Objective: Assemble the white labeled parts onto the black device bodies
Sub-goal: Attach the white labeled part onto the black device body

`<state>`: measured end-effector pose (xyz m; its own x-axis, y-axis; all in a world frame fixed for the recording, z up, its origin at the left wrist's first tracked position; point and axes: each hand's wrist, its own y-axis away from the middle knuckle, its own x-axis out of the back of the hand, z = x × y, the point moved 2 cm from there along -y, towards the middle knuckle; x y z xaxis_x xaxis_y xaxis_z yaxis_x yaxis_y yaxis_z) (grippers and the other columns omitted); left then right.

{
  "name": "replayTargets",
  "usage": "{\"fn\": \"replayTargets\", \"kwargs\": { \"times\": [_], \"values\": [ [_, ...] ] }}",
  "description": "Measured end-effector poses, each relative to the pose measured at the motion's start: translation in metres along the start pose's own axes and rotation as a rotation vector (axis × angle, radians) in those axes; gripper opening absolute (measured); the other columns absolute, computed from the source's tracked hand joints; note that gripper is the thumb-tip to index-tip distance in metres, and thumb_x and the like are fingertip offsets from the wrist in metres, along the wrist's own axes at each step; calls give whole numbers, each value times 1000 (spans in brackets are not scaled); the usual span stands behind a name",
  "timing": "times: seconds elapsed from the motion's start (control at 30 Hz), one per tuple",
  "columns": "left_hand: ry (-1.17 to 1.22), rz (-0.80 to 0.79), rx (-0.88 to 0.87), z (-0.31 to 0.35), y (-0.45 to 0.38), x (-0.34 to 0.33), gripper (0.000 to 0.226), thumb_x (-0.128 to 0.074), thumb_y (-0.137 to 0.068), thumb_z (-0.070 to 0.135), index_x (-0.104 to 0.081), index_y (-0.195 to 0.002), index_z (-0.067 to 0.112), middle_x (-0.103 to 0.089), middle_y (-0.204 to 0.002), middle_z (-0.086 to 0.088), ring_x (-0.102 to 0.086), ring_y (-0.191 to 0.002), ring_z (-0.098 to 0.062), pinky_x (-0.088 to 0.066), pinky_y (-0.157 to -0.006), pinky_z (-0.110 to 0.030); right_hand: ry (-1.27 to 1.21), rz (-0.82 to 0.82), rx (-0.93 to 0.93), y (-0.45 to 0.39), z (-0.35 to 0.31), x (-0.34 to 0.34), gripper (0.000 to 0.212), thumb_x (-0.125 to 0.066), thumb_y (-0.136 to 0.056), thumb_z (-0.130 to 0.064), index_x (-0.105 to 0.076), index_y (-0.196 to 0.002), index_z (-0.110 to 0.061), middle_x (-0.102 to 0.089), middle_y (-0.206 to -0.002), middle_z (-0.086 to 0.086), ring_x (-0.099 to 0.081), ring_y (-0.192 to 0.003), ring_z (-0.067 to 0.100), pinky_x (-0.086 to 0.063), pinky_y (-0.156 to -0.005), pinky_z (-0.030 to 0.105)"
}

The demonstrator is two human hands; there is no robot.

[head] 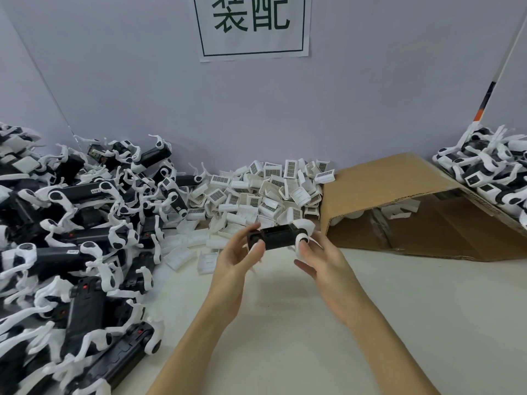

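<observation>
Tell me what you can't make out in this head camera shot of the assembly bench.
- Black device body: ends covered by left hand and right hand.
- Labels on white parts pile: too small to read.
- Cardboard box contents: shadowed.
- Wall sign: top cut off.

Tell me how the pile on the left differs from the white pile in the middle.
The left pile is black device bodies with white limbs; the middle pile is small white labeled parts. The left pile is far larger and spreads toward the viewer; the middle pile sits back by the wall. The left pile's pieces are long and tangled, the middle pile's boxy. Both lie loose on the table.
</observation>
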<state>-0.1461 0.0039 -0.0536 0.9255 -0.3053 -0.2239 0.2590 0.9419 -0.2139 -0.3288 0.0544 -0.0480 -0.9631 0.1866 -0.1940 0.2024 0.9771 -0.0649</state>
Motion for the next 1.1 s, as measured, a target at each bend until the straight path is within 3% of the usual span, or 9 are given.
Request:
{"fn": "replayTargets", "kwargs": {
  "times": [0.13, 0.2, 0.3, 0.53, 0.7, 0.8, 0.9, 1.03, 1.1],
  "values": [
    [-151, 7, -184, -1, 4, -4, 56, -83, -86, 37, -64, -139, 34, -70, -134, 4, -63, -132, -15, -52, -104, -23, 259, 275, -110, 4, 9, -10, 58, -68, -93, -60, -55, -136, -24, -70, -119, -3, -73, -105, 13, -56, -96, 35],
    [-298, -41, -315, -1, 4, -4, 57, -85, -89, 30, -62, -141, 30, -65, -139, 2, -58, -138, -23, -48, -113, -28, 118, 213, -159, 2, 11, -9, 50, -65, -96, -58, -66, -121, -15, -78, -104, 6, -78, -92, 17, -59, -86, 32],
    [-529, -178, -468, -4, 7, -9, 51, -87, -90, 24, -61, -134, 29, -61, -139, 4, -56, -138, -26, -44, -111, -23, -241, 71, -170, 0, 7, -6, 39, -65, -102, -39, -68, -120, -4, -79, -109, 18, -77, -103, 27, -60, -85, 32],
    [-444, -140, -283, -11, 13, -19, 41, -83, -92, 39, -57, -121, 30, -72, -109, 6, -71, -103, -25, -52, -95, -26, -19, 126, 111, 2, 1, -2, 33, -72, -99, -17, -66, -130, -27, -80, -112, 2, -75, -108, 19, -60, -93, 32],
    [-501, -15, -289, -15, 10, -16, 37, -89, -87, 21, -61, -109, 32, -70, -105, 11, -72, -99, -20, -54, -88, -25, 65, -44, 73, 4, 6, -15, 67, -61, -106, -25, -24, -160, -38, -75, -123, -15, -68, -116, 0, -53, -87, 15],
    [-628, -111, -414, -10, 13, -16, 44, -89, -84, 20, -62, -114, 37, -71, -108, 16, -70, -108, -15, -50, -87, -14, 73, 59, 17, 5, 12, -19, 65, -84, -88, -35, -48, -142, -25, -78, -110, -6, -77, -96, 9, -58, -71, 20],
    [-825, -186, -666, -1, 14, -11, 20, -74, -99, 28, -67, -117, 26, -65, -110, 17, -66, -106, -14, -50, -91, -30, -7, 109, -31, 2, 14, -11, 61, -91, -81, -30, -56, -129, -17, -78, -102, 2, -77, -92, 17, -59, -74, 31],
    [-875, 124, -841, 9, 13, -5, 23, -65, -103, 36, -67, -105, 13, -60, -111, 9, -59, -109, -15, -47, -92, -41, 50, 16, 91, 1, 9, -4, 43, -87, -84, -10, -65, -120, -22, -77, -110, -2, -73, -106, 14, -60, -78, 27],
    [-813, 161, -772, 12, 13, -3, 38, -69, -99, 47, -64, -122, 17, -60, -127, 11, -56, -127, -14, -45, -105, -37, 147, -21, 154, 1, 7, -6, 44, -86, -84, -5, -68, -119, -24, -76, -110, -6, -71, -106, 9, -60, -79, 25]
  ]
}}
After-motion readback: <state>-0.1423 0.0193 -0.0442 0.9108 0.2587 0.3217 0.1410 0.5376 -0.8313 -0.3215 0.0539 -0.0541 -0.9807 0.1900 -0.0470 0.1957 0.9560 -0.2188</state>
